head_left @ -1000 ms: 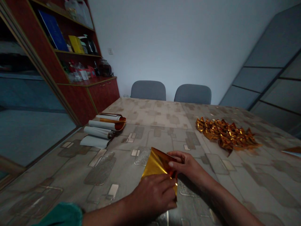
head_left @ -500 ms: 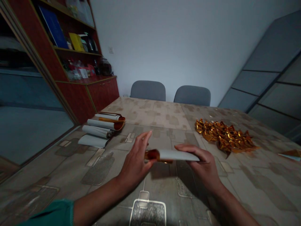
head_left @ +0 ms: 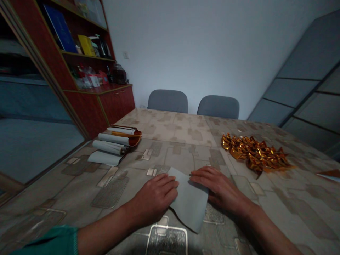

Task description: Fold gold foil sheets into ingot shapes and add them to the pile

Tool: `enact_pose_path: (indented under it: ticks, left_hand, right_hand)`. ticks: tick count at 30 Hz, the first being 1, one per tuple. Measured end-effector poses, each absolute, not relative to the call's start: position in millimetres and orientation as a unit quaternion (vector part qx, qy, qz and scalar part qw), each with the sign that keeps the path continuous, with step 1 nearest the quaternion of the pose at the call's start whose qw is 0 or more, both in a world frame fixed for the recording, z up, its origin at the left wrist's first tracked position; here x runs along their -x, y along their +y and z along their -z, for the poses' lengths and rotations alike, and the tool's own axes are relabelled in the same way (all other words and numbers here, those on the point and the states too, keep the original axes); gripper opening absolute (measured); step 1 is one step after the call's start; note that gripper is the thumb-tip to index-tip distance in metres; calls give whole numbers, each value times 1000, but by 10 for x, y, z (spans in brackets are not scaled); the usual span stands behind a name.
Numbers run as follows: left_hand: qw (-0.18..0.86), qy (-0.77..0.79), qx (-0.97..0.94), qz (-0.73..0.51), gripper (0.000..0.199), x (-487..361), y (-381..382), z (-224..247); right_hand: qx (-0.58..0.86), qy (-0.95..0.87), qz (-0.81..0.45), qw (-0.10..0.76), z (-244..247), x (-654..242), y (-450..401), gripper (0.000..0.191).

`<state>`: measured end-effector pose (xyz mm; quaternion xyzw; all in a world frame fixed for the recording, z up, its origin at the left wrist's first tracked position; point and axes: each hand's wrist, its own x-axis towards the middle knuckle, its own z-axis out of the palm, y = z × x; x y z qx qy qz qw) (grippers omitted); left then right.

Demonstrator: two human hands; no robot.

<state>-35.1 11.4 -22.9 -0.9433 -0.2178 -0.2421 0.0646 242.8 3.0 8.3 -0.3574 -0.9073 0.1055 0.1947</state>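
Under both hands [head_left: 156, 195] [head_left: 220, 186], probably foil sheet [head_left: 190, 203]

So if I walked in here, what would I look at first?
You'd spot the heap of crumpled shiny gold foil pieces first, on the right of the patterned grey-beige table. Next come the rolled white-and-orange-gold sheets on the table's left, near a red-brown wooden cabinet. In the middle, the left hand and right hand rest on a pale grey sheet.
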Motion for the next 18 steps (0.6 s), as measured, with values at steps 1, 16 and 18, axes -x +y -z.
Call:
enact_pose_path:
  ticks: [1,16,18]
  left_hand:
    - [66,-236,943,226,23,342,77,249]
    - [-170,-381,872,254,19,527,32,318]
    - [-198,-394,865,239,13,536,60,282]
  right_hand:
    - [366,-907,-108,180,-105,-2383,-12,46]
    - [405,-839,-313,184,-37,-2478,-204,15]
    - [412,-829,-331,182,-10,-2501,-190,15]
